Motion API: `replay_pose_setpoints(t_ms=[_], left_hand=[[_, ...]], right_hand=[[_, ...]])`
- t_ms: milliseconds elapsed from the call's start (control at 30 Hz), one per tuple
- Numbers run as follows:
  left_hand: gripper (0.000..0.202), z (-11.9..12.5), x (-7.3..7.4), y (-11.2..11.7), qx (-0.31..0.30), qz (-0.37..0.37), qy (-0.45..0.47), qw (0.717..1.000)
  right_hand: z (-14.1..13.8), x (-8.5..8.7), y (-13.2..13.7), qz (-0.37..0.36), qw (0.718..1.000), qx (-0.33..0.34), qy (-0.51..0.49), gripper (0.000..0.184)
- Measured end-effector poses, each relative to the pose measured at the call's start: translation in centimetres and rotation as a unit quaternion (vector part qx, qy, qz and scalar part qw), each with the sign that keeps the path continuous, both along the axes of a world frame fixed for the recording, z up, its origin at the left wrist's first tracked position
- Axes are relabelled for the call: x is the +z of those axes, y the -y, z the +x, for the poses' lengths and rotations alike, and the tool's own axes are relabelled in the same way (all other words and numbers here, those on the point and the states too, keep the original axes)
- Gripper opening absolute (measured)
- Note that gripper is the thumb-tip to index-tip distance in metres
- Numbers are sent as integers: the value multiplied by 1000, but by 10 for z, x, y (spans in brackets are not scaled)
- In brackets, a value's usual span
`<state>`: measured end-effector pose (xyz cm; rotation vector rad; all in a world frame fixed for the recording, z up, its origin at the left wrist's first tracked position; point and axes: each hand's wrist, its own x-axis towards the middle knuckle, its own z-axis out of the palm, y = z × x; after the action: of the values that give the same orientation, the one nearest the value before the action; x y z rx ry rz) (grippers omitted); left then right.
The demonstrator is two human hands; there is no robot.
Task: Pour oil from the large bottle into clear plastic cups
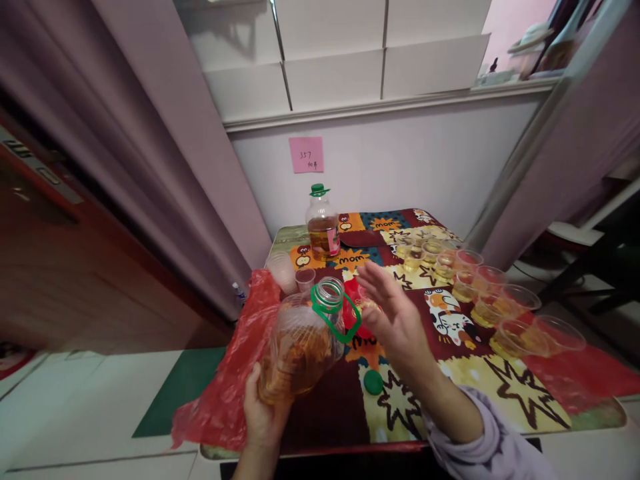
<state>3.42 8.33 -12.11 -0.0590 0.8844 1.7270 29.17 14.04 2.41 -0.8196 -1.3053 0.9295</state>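
Observation:
My left hand (267,412) is wrapped round the lower part of a large clear plastic jug (300,343) of amber liquid, holding it tilted to the right. The jug's mouth is uncapped, and a green carrying handle (354,325) hangs from its neck. Just right of that handle is my right hand (397,320), fingers stretched out and holding nothing. A green cap (373,382) lies on the tablecloth below it. Behind my right hand, a red item (354,293) is partly hidden.
Rows of clear plastic cups (520,337) with yellowish liquid stand along the table's right side. A capped second jug (323,230) is at the back. Stacked cups (283,272) and red plastic film (240,373) lie left. The table (325,427) has a patterned cloth.

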Motion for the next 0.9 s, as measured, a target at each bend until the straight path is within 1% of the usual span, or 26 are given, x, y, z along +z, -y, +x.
replay_pose_setpoints(t_ms=[67, 100, 133, 200, 233, 300, 367, 433, 467, 533, 567, 600, 633, 733, 767, 833, 900], left_hand=[[43, 0, 0, 1, -14, 12, -9, 1000], [44, 1, 2, 1, -19, 17, -14, 1000], [42, 2, 4, 1, -20, 19, -17, 999], [37, 5, 8, 1, -10, 15, -26, 999], [35, 7, 10, 1, -1, 9, -31, 999], [32, 8, 12, 0, 15, -4, -38, 999], [31, 8, 10, 0, 20, -10, -41, 999], [31, 6, 8, 0, 24, -7, -43, 999], [31, 5, 6, 0, 25, -6, -44, 999], [31, 5, 5, 0, 25, -6, -45, 999], [31, 5, 6, 0, 25, -8, -45, 999], [31, 6, 7, 0, 25, -9, -45, 999], [31, 7, 9, -1, 25, -12, -43, 999], [32, 12, 16, -2, 30, -21, -33, 999], [33, 13, 18, -2, 31, -21, -32, 999], [33, 16, 19, -2, 38, -22, -42, 998], [31, 16, 16, -2, 44, -22, -64, 997]], right_hand=[[-17, 2, 5, -11, 1000, 13, 20, 92], [-24, 2, 6, -18, 999, 18, 32, 94], [-29, 1, 7, -25, 999, 23, 43, 91], [-33, -3, 10, -26, 998, 21, 62, 78], [-34, -5, 11, -20, 998, 10, 65, 74], [-31, -10, 14, 6, 998, -29, 56, 71], [-26, -16, 19, 52, 995, -74, 37, 67], [-21, -21, 23, 105, 990, -92, 29, 53], [-19, -24, 24, 125, 987, -93, 30, 51], [-18, -26, 26, 133, 987, -88, 38, 59], [-18, -26, 25, 123, 987, -89, 44, 63], [-19, -25, 25, 110, 988, -92, 52, 64], [-19, -25, 24, 98, 988, -98, 62, 59], [-21, -25, 19, 88, 986, -112, 90, 28], [-21, -27, 17, 94, 984, -115, 97, 24], [-21, -33, 14, 108, 980, -125, 113, 27], [-20, -38, 12, 115, 975, -145, 126, 39]])
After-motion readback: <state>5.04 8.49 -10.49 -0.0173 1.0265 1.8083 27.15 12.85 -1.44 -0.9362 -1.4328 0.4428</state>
